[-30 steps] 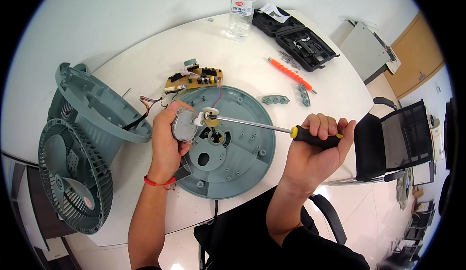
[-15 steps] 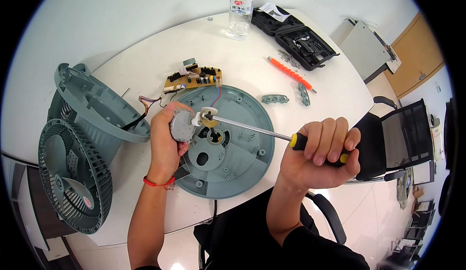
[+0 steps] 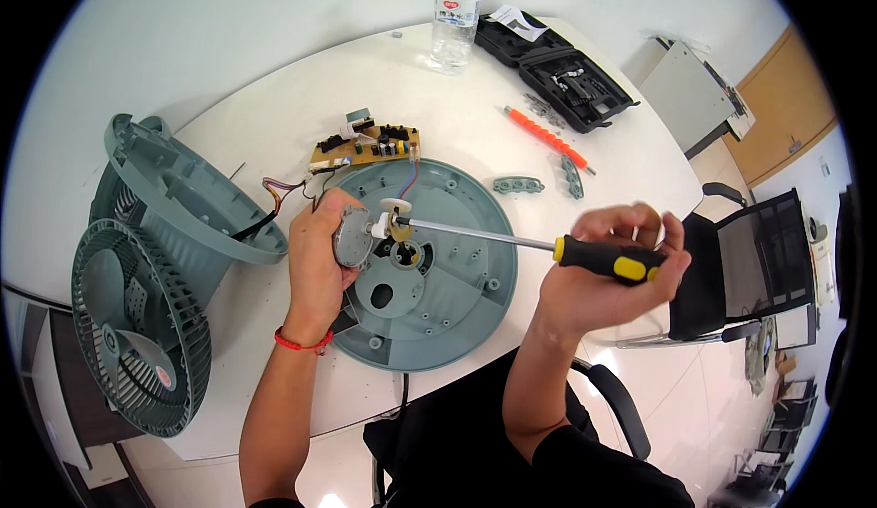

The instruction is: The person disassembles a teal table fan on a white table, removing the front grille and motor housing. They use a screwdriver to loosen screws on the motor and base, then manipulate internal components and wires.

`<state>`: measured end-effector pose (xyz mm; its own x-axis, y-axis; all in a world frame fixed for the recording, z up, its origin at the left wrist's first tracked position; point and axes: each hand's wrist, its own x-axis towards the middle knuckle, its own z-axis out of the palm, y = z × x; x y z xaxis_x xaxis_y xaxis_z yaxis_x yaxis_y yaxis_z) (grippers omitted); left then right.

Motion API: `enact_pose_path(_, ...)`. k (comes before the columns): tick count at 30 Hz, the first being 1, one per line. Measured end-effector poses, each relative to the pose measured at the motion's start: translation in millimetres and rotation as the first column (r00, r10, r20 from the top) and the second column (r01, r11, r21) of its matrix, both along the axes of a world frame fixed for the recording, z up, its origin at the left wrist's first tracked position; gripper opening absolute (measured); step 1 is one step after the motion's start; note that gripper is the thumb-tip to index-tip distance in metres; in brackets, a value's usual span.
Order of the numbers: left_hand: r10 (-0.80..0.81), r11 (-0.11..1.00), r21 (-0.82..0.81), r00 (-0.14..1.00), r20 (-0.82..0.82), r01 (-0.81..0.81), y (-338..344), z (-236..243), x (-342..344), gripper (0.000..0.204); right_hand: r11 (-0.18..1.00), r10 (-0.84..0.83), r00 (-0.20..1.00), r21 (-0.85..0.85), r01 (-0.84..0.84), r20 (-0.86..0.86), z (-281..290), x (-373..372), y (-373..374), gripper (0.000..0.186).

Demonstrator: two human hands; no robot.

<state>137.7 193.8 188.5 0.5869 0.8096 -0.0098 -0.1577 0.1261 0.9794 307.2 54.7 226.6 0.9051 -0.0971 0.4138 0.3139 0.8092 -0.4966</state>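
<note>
My left hand (image 3: 312, 259) is closed around a small round grey motor (image 3: 352, 238), held above the round grey-green fan base (image 3: 461, 316). A white fitting (image 3: 380, 227) sticks out of the motor's side, next to a pale disc-shaped piece (image 3: 396, 207). My right hand (image 3: 585, 302) holds a screwdriver (image 3: 598, 258) by its black and yellow handle, which lies across the palm with the fingers partly lifted off. The screwdriver's tip meets the part beside the white fitting; the exact contact is too small to make out.
At left stand the fan head (image 3: 137, 325) and its grey-green housing (image 3: 196, 197). Wires link to a circuit board (image 3: 365, 150) behind the base. Further back are a water bottle (image 3: 455, 24), a black tool case (image 3: 575, 88), an orange flexible shaft (image 3: 546, 136) and two grey-green strips (image 3: 518, 185).
My right-hand fingers have loosened from a full wrap and lifted, baring more of the screwdriver handle. The motor has tilted and shifted slightly right in my left hand.
</note>
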Motion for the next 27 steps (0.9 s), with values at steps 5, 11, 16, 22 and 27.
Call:
enact_pose_path(5, 0.079, 0.997, 0.009, 0.990, 0.118, -0.081, 0.5, -2.6, -0.1, 0.042, 0.690, -0.385, 0.894, -0.572, 0.443, 0.229, -1.0, 19.7, -15.7, 0.028)
enact_pose_path(11, 0.094, 0.987, 0.116, 0.989, 0.114, -0.107, 0.3, -8.8, -0.9, 0.044, 0.674, -0.040, 0.998, -0.737, 0.056, 0.040, 2.5, 35.6, -48.2, 0.028)
enact_pose_path(16, 0.101, 0.985, 0.133, 0.991, 0.092, -0.113, 2.5, -7.1, 0.5, 0.043, 0.747, 0.037, 0.980, -0.657, 0.104, 0.196, -2.2, 38.4, -52.9, 0.026)
enact_pose_path(22, 0.108, 0.984, 0.132, 0.992, 0.068, -0.116, 2.3, -6.3, 1.7, 0.043, 0.806, 0.071, 0.938, -0.574, 0.147, 0.340, -10.8, 46.2, -53.7, 0.026)
enact_pose_path(27, 0.090, 0.987, 0.128, 0.996, 0.026, -0.093, 3.8, -6.3, 0.4, 0.044, 0.842, 0.051, 0.894, -0.501, 0.201, 0.445, -20.3, 51.6, -56.4, 0.026)
